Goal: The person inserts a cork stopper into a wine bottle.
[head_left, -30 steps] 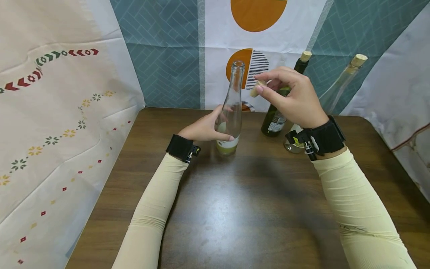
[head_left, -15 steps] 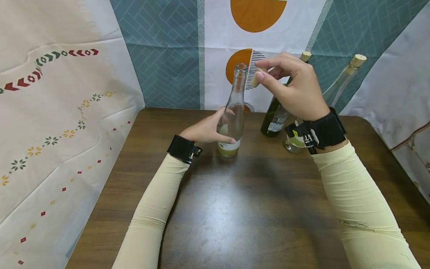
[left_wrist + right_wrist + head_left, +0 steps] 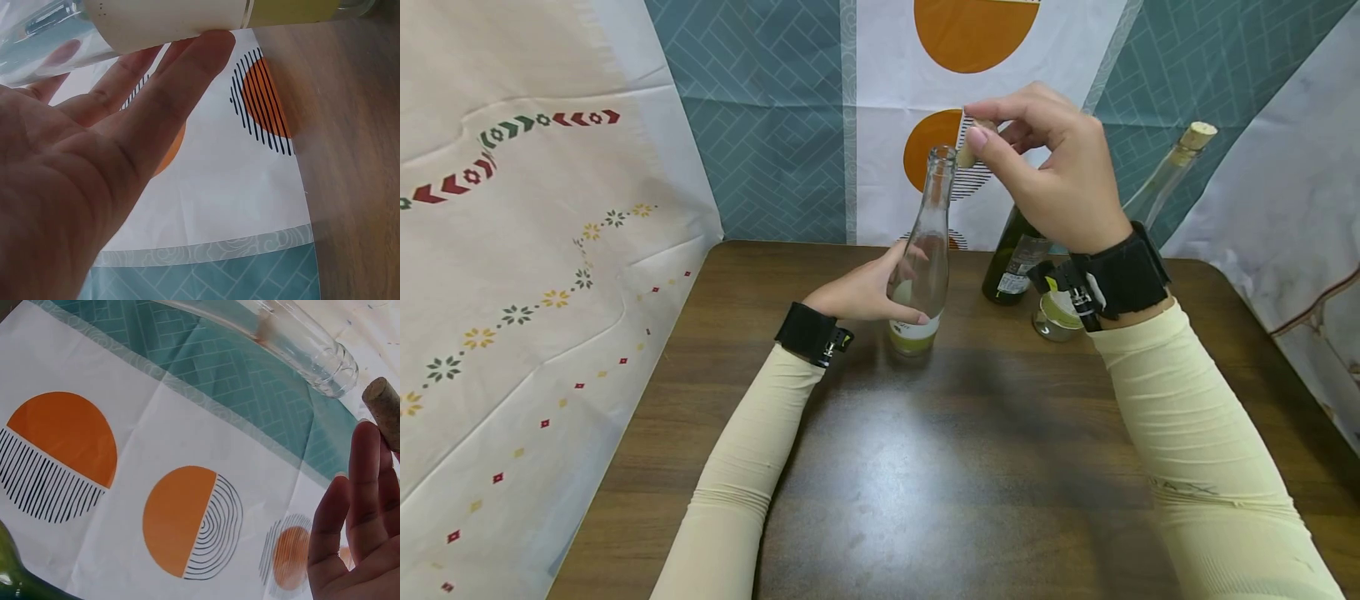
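Observation:
A clear glass bottle [image 3: 931, 258] with a pale label and greenish-yellow base stands tilted slightly right on the table, its mouth uncorked. My left hand [image 3: 865, 290] grips its lower body, thumb in front and fingers behind. In the left wrist view, fingertips touch the label [image 3: 169, 25]. Thumb and index finger of my right hand [image 3: 1060, 171] pinch a cork [image 3: 967, 157] right beside the bottle's mouth. The right wrist view has the cork's end [image 3: 380, 394] a small gap away from the bottle neck [image 3: 312, 353].
Behind my right hand stands a dark green bottle [image 3: 1009, 271], its top hidden. Farther right, another clear bottle [image 3: 1150, 196] has a cork [image 3: 1198, 133] in its mouth and is partly covered by my wrist. Patterned cloth [image 3: 775, 125] hangs along the table's back edge.
My right hand has risen and come left with the cork, closer to the bottle's mouth. The held bottle has shifted slightly right, its top leaning further right. My hand now covers the green bottle's top.

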Demonstrator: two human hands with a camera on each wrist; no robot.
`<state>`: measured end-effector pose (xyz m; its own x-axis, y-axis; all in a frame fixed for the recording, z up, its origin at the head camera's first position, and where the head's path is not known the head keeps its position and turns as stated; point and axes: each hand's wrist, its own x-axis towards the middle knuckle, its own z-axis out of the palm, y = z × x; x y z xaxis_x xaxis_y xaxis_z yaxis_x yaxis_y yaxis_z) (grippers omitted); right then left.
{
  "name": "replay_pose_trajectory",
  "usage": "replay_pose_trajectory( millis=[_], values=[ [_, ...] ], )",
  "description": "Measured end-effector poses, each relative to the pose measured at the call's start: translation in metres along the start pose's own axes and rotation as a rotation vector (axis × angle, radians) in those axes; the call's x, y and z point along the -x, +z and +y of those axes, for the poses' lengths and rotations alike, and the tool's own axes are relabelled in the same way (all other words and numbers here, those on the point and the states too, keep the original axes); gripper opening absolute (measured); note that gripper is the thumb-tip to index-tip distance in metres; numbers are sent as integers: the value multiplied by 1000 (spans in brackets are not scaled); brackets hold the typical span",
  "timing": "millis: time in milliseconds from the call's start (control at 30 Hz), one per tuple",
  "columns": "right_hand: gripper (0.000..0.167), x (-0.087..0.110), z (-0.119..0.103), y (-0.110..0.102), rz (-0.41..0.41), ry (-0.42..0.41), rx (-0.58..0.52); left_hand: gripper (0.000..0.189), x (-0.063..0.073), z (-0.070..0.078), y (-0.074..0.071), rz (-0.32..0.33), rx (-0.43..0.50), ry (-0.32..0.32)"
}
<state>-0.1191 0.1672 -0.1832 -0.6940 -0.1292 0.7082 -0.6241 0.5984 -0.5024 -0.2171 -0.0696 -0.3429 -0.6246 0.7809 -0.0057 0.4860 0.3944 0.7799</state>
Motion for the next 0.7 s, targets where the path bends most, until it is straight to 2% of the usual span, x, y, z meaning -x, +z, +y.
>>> replay_pose_trajectory(
  millis=[333, 700],
  values=[
    [26, -11, -3, 10, -15, -18, 24, 94, 0, -1, 2, -15, -2, 21],
    [27, -14, 8, 15, -47, -39, 27, 93, -1, -1, 3, -15, 5, 30]
  ],
)
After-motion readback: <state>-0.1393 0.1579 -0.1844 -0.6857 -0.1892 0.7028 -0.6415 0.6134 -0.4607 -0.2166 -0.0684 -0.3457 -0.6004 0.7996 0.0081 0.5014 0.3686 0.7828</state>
